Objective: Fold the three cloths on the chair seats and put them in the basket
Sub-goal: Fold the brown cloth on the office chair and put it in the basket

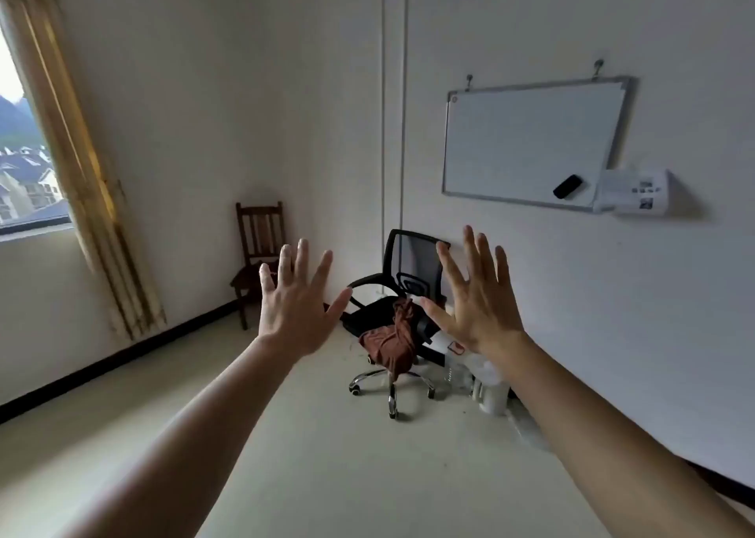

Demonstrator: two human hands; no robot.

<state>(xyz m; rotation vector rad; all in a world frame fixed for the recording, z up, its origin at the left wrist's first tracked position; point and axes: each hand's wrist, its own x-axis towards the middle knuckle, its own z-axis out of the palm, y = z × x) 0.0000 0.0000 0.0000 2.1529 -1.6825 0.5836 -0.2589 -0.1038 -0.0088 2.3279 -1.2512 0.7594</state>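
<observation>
A rust-brown cloth (392, 343) lies crumpled over the front of the seat of a black office chair (412, 276) and hangs down from it. A dark wooden chair (259, 231) stands in the far corner; something dark lies on its seat, partly hidden by my fingers. My left hand (292, 306) and my right hand (474, 298) are raised in front of me, palms forward, fingers spread wide, holding nothing. Both are well short of the chairs. No basket is in view.
White containers (492, 390) and a bag stand on the floor by the right wall beside the office chair. A whiteboard (531, 145) hangs on the right wall. A window with a yellow curtain (94, 194) is at left. Pale floor stretches between me and the chairs.
</observation>
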